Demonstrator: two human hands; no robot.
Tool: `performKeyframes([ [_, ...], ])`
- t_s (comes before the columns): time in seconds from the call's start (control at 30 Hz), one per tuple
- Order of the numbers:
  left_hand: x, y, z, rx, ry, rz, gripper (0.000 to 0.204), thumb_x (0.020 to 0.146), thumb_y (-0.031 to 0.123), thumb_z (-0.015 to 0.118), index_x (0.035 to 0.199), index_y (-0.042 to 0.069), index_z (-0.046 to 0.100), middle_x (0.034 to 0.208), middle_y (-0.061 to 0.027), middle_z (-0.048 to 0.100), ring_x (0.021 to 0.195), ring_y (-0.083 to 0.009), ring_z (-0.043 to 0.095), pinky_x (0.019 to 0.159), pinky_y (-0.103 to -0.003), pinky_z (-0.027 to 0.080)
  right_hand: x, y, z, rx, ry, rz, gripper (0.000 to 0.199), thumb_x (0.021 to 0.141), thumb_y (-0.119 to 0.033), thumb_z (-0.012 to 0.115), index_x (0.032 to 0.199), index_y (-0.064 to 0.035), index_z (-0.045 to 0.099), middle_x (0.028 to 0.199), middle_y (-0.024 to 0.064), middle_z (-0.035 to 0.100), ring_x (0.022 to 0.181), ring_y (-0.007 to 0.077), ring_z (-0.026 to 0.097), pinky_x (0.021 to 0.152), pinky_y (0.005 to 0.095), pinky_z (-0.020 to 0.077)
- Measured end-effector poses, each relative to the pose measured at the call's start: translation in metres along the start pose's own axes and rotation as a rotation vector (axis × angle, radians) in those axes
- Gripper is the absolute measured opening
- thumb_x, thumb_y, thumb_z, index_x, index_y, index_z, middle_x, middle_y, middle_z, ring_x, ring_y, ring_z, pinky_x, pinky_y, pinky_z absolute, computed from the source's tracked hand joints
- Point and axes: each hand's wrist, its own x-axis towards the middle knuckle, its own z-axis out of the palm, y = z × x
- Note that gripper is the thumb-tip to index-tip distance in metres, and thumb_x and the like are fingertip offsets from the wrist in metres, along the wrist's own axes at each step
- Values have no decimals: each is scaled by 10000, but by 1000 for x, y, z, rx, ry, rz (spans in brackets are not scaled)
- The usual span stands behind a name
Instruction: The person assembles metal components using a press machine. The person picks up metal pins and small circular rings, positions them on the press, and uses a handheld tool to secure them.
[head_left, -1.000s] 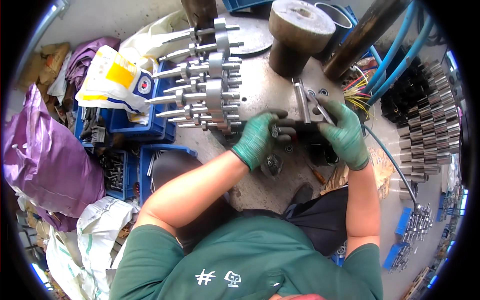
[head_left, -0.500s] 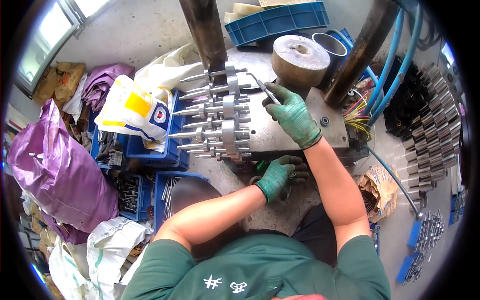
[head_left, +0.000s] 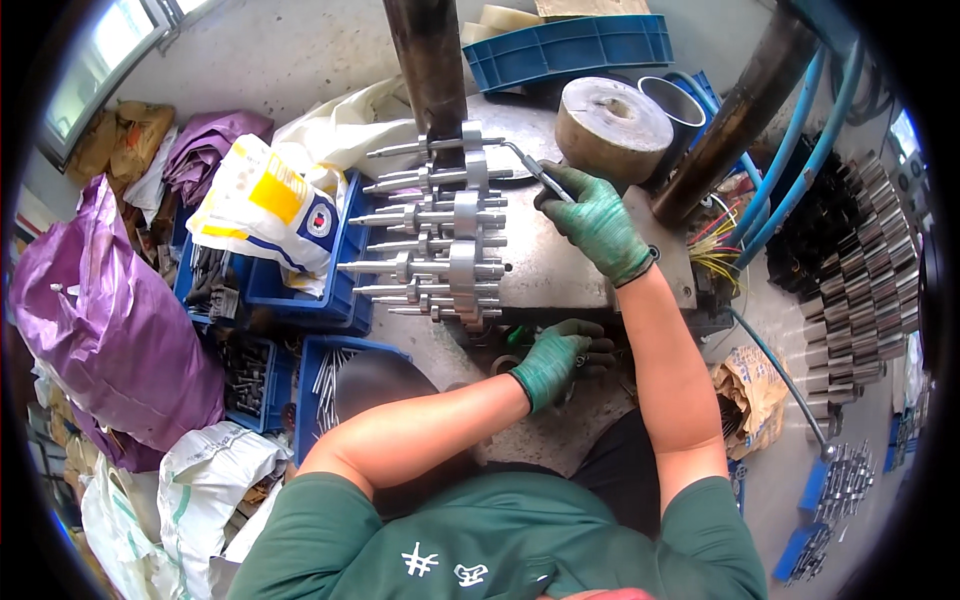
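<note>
My right hand [head_left: 603,228], in a green work glove, is closed around a slim grey pen-like tool [head_left: 546,180] with a thin bent metal tip. That tip lies close to the far end of a row of stepped metal shafts [head_left: 410,217], each with a thick round collar [head_left: 464,262]. The shafts lie side by side along the left edge of a metal bench plate [head_left: 545,275]. Below the plate's near edge my left hand [head_left: 555,362], also gloved in green, has its fingers apart, and nothing shows in it. Shadow partly hides its fingertips.
A heavy metal cylinder [head_left: 613,122] stands behind the plate, between two steel posts [head_left: 428,70]. Blue hoses [head_left: 790,170] and loose coloured wires [head_left: 708,238] hang at the right. Blue bins [head_left: 355,322] and a purple sack [head_left: 120,330] crowd the left.
The view has shifted slightly. My right hand still grips the tool, whose bent tip now stands a little farther right of the farthest shaft. My left hand stays below the plate's edge.
</note>
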Motion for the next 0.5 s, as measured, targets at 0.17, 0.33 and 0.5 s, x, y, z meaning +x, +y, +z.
performKeyframes([
  [0.17,-5,3,2,37,15,19,316,1053,54,464,1350,-30,533,1152,-212,698,965,-318,723,837,-417,607,8,8,3,-36,-2,-32,482,931,-125,694,1397,-11,649,866,-7,643,721,59,540,662,245,486],
  [0.33,1,-1,-7,-24,-16,2,305,1069,63,452,1350,-25,533,1149,-205,701,968,-314,722,835,-423,607,9,13,8,-60,18,-109,509,942,-130,693,1426,3,611,936,9,662,776,53,563,702,235,514],
  [0.5,-12,7,4,71,-14,65,273,1083,74,449,1326,-15,539,1126,-187,705,951,-298,718,819,-424,605,-3,6,14,398,-188,97,601,947,-141,666,1511,-19,500,993,73,701,772,138,672,648,269,564],
])
